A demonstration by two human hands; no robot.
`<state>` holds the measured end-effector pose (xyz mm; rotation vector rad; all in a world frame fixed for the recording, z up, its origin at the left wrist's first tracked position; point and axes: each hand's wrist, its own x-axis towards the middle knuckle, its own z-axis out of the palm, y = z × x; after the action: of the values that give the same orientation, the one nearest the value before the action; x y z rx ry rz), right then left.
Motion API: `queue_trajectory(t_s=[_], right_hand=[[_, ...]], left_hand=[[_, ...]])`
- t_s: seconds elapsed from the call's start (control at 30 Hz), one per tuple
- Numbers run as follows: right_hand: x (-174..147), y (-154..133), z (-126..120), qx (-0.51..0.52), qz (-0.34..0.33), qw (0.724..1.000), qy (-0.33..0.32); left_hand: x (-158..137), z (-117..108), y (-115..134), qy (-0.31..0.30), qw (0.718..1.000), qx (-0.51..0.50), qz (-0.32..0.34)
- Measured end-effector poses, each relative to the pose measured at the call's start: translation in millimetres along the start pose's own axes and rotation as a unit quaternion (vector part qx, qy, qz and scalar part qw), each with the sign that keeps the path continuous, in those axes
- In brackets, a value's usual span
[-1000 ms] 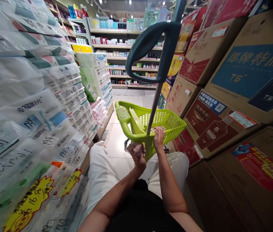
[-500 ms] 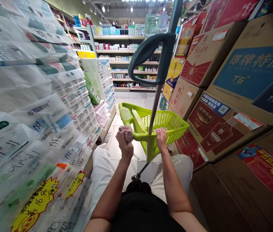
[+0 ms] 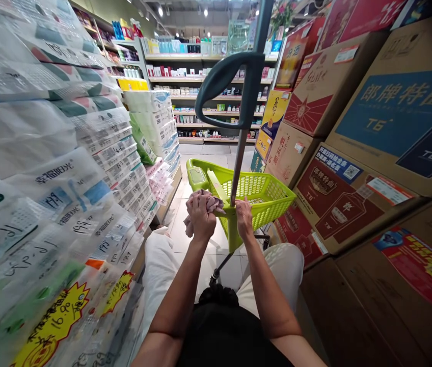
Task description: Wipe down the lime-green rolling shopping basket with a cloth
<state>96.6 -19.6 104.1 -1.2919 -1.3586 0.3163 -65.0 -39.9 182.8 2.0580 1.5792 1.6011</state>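
Note:
A crumpled pinkish-grey cloth (image 3: 214, 203) is in my left hand (image 3: 201, 216), pressed on the near rim of a lime-green shopping basket (image 3: 277, 204). My right hand (image 3: 244, 216) is closed around the same rim, just right of the metal pole (image 3: 239, 163). The basket has mesh sides and stands between my knees on a wheeled frame. Above it the pole carries a dark grey loop handle (image 3: 225, 92). Some of the fingers of both hands are hidden behind the rim and the cloth.
Plastic-wrapped tissue packs (image 3: 55, 173) are stacked high at my left. Cardboard cartons (image 3: 346, 199) rise close on the right. Shelves (image 3: 208, 97) of small goods stand across the aisle's far end. Pale floor tiles (image 3: 185, 260) show around the basket.
My left hand and the cloth have moved right along the rim, towards the pole, and the cloth has spread out. The pole and basket have shifted slightly left in view.

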Motion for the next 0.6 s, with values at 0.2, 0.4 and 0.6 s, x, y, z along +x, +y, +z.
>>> queue_trajectory(t_s=[0.2,0.4,0.6], right_hand=[[7,8,-7,0.023,0.007,0.999,0.028],[6,19,-26,0.045,0.003,0.999,0.02],[4,21,-26,0.057,-0.003,0.998,0.03]], left_hand=[[-8,1,6,-0.041,0.997,0.029,0.058],[-19,6,3,-0.051,0.993,-0.003,0.111],[3,-2,-3,0.007,0.996,-0.094,-0.009]])
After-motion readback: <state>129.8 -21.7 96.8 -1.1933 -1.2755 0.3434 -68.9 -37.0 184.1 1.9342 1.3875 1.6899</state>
